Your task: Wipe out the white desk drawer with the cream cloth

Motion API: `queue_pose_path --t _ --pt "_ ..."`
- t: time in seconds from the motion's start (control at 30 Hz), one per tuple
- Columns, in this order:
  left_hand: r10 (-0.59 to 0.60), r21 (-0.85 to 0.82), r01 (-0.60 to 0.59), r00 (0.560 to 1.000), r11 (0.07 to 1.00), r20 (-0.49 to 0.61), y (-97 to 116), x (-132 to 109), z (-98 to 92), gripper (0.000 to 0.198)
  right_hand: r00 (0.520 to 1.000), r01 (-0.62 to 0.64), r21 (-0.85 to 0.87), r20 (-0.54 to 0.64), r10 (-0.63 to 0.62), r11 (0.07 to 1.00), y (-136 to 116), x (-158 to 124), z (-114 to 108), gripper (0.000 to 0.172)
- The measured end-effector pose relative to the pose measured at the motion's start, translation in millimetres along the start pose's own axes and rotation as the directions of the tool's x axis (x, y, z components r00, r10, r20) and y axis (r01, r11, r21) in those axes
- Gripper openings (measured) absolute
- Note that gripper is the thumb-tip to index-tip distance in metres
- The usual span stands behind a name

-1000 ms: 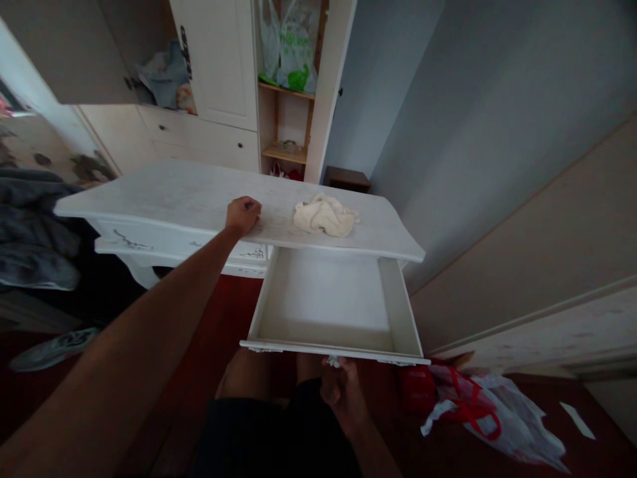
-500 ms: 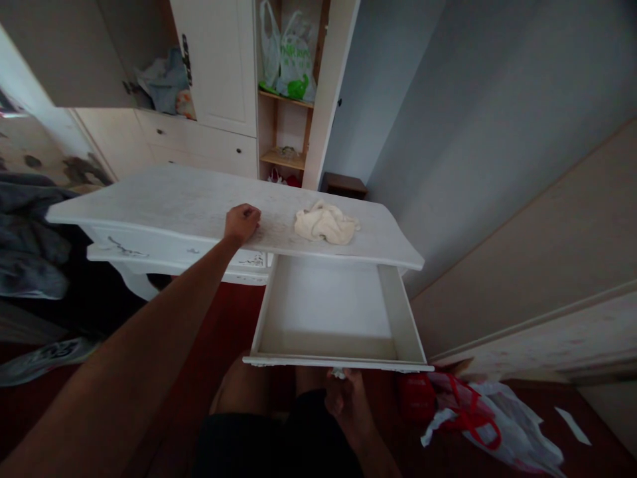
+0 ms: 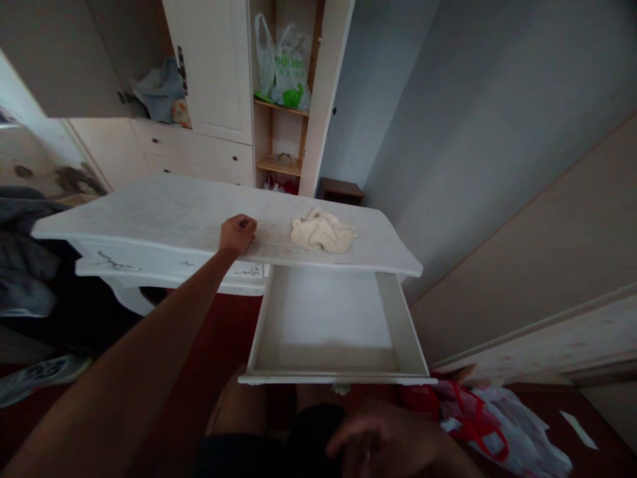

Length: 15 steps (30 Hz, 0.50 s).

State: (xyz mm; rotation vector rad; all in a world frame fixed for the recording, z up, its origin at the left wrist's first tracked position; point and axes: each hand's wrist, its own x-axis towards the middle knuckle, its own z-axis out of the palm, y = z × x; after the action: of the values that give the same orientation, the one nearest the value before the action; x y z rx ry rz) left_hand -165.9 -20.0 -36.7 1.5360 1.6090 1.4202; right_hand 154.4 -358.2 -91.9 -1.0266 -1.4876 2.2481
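A white dressing table [image 3: 149, 219] stands in front of me with its right drawer [image 3: 336, 325] pulled far out and empty. My left hand [image 3: 237, 234] rests on the tabletop as a closed fist, near the front edge. A crumpled cream cloth [image 3: 322, 232] lies on the top just to the right of that hand. My right hand [image 3: 388, 441] is low in the view, below the drawer front and off its knob, blurred by motion, so its fingers are hard to read.
A white and red plastic bag [image 3: 497, 431] lies on the dark red floor at the right. A white wardrobe [image 3: 219, 73] with open shelves and hanging bags stands behind the table. Dark bedding [image 3: 24, 259] lies at the left. A wall runs close along the right.
The drawer has come a little further out. My right hand has let go of the drawer knob and dropped lower toward me. My left fist stays on the tabletop.
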Motion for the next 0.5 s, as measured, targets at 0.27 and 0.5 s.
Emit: queue_pose_path --t 0.27,0.5 --pt "-0.015 -0.031 0.015 1.0 0.999 -0.012 -0.3 -0.2 -0.3 0.012 0.378 -0.073 -0.845 -0.514 -0.77 0.529 -215.2 95.9 -129.7 0.074" --pt "-0.029 -0.031 0.029 1.0 0.999 0.001 1.3 -0.2 -2.2 0.012 0.566 -0.361 -0.757 -0.642 -0.517 0.545 -244.2 189.7 -199.2 0.146"
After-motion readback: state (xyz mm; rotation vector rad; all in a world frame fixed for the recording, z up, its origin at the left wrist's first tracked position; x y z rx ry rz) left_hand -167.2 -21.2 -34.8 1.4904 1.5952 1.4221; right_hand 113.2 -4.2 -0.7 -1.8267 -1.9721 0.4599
